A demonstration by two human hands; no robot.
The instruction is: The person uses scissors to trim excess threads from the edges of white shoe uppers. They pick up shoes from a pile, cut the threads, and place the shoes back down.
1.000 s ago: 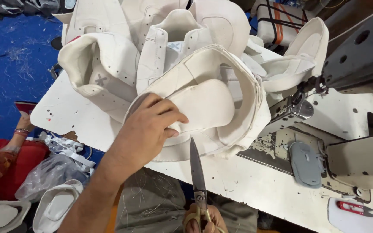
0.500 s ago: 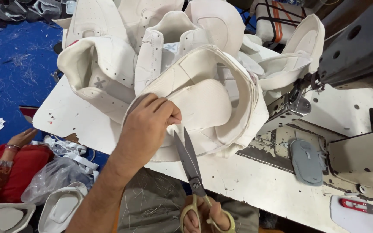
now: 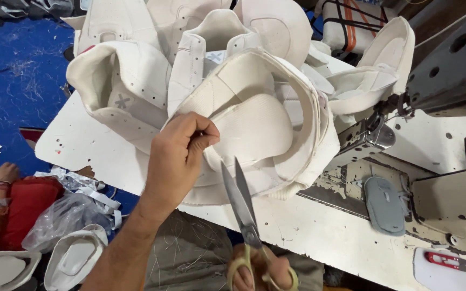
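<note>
Left hand [image 3: 182, 148] closed, fingers [image 3: 203, 141] pinching the near rim of the cream shoe upper [image 3: 260, 124] and holding it up off the white bench [image 3: 319, 237]. Right hand [image 3: 260, 272] closed through the yellow loops of the scissors [image 3: 241, 202], at the bench's near edge. Blades slightly parted, long axis running from the right hand up toward the upper, tips just short of its lower edge, immediately right of the pinching fingers. Upper itself at the front of a heap of similar cream uppers [image 3: 130, 81], left of the sewing machine [image 3: 449, 70].
</note>
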